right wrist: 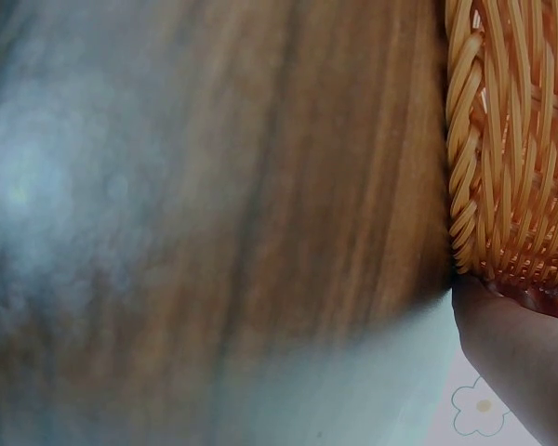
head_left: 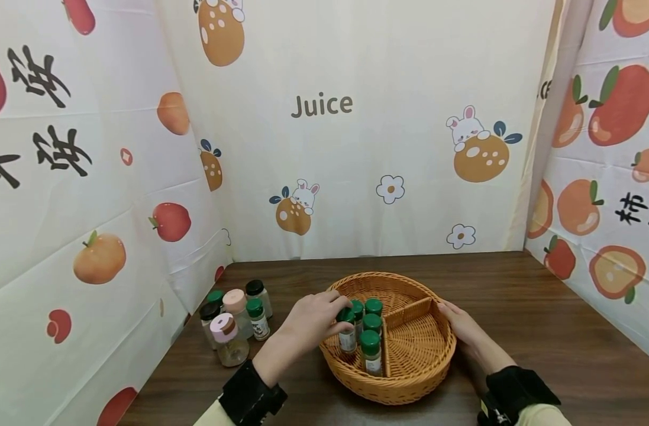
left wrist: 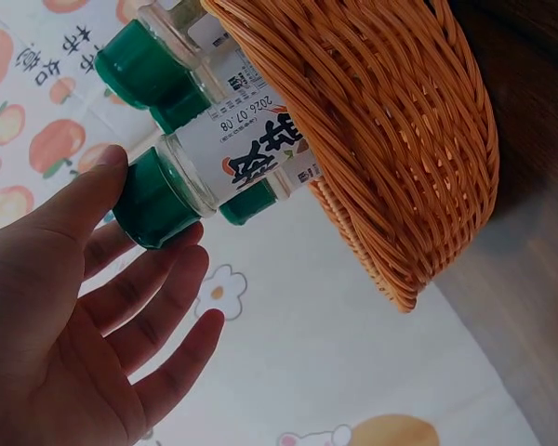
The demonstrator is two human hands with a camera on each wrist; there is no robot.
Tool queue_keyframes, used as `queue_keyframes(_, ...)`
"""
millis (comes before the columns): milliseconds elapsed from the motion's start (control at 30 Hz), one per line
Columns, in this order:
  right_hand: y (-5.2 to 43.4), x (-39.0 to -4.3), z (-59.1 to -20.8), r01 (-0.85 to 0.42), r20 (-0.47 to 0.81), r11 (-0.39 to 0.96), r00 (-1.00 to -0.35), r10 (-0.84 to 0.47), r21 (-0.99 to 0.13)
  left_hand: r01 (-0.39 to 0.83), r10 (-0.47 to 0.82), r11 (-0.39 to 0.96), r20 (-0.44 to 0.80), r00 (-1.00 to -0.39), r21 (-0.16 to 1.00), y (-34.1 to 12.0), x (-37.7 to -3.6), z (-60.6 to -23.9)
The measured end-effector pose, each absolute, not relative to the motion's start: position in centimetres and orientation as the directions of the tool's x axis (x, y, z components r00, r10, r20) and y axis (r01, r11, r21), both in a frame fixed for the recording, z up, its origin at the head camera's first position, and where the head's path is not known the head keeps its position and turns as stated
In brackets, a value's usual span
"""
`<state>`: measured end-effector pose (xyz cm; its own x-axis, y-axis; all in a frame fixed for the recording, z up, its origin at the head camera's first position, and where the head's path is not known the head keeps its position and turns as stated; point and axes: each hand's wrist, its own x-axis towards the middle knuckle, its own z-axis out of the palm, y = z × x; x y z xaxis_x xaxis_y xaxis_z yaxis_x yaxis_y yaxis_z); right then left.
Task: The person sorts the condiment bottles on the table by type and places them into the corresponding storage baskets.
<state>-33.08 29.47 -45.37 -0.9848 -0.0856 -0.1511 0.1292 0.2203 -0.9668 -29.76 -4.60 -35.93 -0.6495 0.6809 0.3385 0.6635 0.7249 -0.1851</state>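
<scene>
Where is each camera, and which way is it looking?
Head: high up, looking forward and down at the wicker basket, spice jars and both hands.
Left wrist: beside the left hand, looking along its fingers at a green-capped spice jar in the basket.
Right wrist: low by the table, facing the basket's outer wall; part of the right hand shows.
All three share the basket.

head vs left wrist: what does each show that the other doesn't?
Head only: the right hand resting on the wicker basket rim, the loose bottles left of it on the table, and the basket's divider.
Left wrist only: the bottle label's date print and the basket's outer weave up close.
Both: the left hand touching a green-capped bottle in the basket.
</scene>
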Motion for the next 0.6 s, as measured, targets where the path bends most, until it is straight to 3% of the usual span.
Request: queue_keyframes(600, 29.54, -33.2, -45.62, 0.133, -0.151, 0.197, -0.985, -0.08, -0.971, 0.668, 0.689, 0.718, 0.326, -0.647, -0.194, -3.73, -30.31, -36.45)
